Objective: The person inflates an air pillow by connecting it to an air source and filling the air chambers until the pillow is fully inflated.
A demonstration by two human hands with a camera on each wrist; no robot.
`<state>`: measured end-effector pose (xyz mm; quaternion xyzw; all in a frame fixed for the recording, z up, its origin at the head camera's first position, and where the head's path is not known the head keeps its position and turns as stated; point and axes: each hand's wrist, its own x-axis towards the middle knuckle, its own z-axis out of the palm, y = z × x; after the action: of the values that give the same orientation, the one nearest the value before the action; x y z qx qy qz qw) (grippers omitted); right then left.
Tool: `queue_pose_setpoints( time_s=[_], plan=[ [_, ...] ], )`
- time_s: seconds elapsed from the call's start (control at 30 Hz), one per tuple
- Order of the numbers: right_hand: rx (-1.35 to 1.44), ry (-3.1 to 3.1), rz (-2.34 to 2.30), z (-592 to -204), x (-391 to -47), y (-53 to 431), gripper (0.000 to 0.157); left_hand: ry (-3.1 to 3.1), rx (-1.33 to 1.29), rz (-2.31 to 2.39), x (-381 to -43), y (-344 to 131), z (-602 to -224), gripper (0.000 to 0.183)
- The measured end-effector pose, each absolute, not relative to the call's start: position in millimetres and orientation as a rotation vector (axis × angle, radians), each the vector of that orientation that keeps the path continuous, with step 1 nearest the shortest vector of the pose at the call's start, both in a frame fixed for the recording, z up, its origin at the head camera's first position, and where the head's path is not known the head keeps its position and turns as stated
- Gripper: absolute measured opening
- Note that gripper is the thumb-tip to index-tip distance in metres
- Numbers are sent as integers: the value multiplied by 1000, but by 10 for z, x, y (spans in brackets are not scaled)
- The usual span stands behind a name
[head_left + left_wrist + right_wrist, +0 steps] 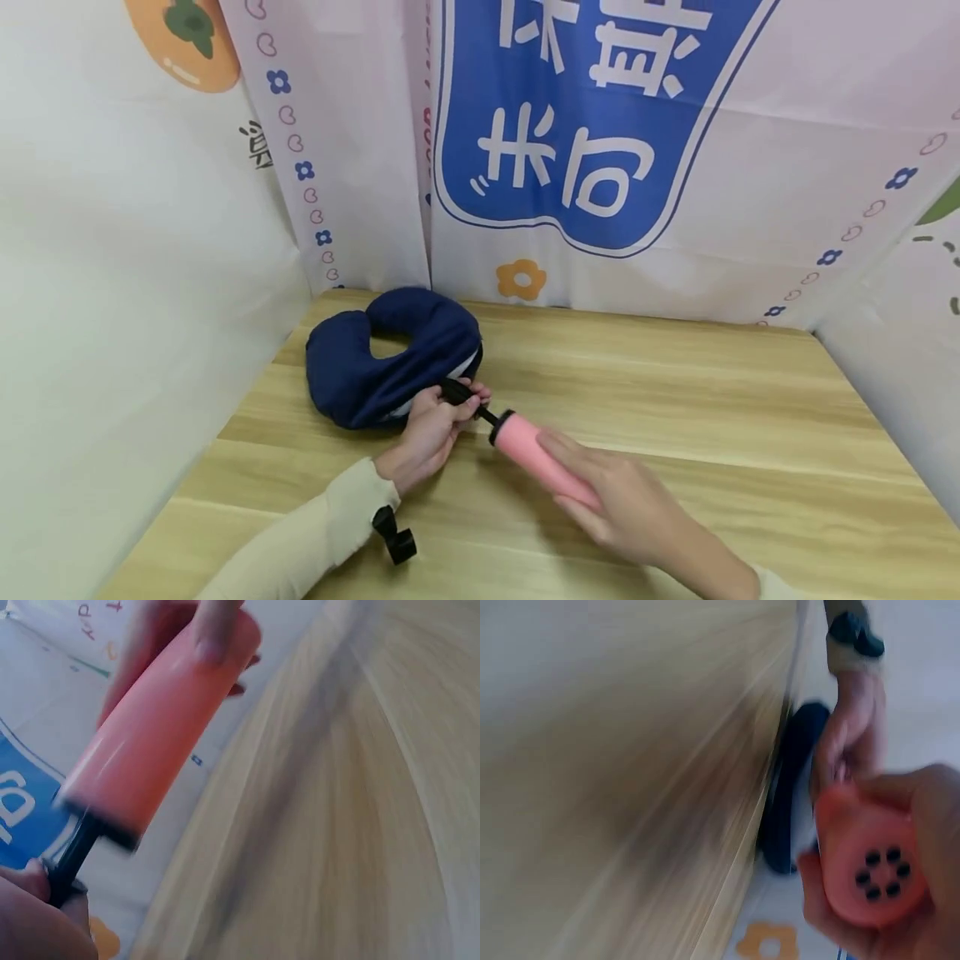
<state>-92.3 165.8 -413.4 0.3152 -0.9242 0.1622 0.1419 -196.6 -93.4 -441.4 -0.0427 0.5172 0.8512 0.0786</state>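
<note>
A navy U-shaped neck pillow (420, 333) lies toward the back left of the table, its near side showing a pale opening. At that opening my left hand (435, 425) grips the black handle end (456, 390) of a hand pump. My right hand (630, 500) is wrapped around the pump's pink barrel (543, 458); a short black rod joins the two parts. In the left wrist view the pink barrel (157, 727) slants above the table. The right wrist view looks onto the barrel's end (881, 874), which has several dark holes.
The wooden table (712, 400) runs back to a printed curtain (360, 150) with a blue sign pattern. A white wall covering (135, 275) stands at the left edge. A black strap piece (393, 535) hangs from my left sleeve (315, 529).
</note>
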Motion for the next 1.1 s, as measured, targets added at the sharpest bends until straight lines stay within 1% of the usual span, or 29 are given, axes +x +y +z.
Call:
queue_pose_setpoints(
  time_s=[0.07, 0.13, 0.2, 0.3, 0.4, 0.5, 0.57, 0.63, 0.77, 0.87, 0.97, 1.1],
  plan=[
    [948, -2662, 526, -4176, -844, 1824, 73, 1563, -115, 2508, -1973, -1010, -4436, 43],
    [967, -2658, 546, -4134, -764, 1986, 76, 1561, -106, 2502, -1986, -1061, -4425, 45],
    [975, -2666, 543, -4037, -695, 2138, 76, 1550, -104, 2530, -2003, -1092, -4391, 43],
    [958, -2694, 528, -3906, -631, 2281, 77, 1525, -159, 2574, -2023, -1080, -4380, 35],
    [953, -2655, 545, -3938, -697, 2188, 75, 1530, -238, 2570, -1982, -965, -4436, 26],
    [945, -2547, 551, -4117, -854, 1881, 74, 1579, -306, 2556, -1897, -831, -4488, 20],
    [926, -2503, 531, -4231, -939, 1701, 73, 1607, -315, 2548, -1840, -765, -4494, 22],
    [933, -2469, 524, -4308, -997, 1628, 74, 1624, -294, 2531, -1820, -733, -4494, 25],
    [949, -2529, 524, -4314, -991, 1747, 76, 1606, -145, 2497, -1848, -721, -4529, 30],
    [949, -2603, 522, -4249, -895, 1908, 77, 1570, -77, 2494, -1914, -788, -4521, 34],
    [928, -2661, 495, -4173, -753, 2073, 78, 1549, -87, 2482, -1990, -899, -4464, 37],
    [849, -2705, 480, -4046, -606, 2292, 78, 1536, -144, 2515, -2077, -1004, -4401, 34]
  ],
)
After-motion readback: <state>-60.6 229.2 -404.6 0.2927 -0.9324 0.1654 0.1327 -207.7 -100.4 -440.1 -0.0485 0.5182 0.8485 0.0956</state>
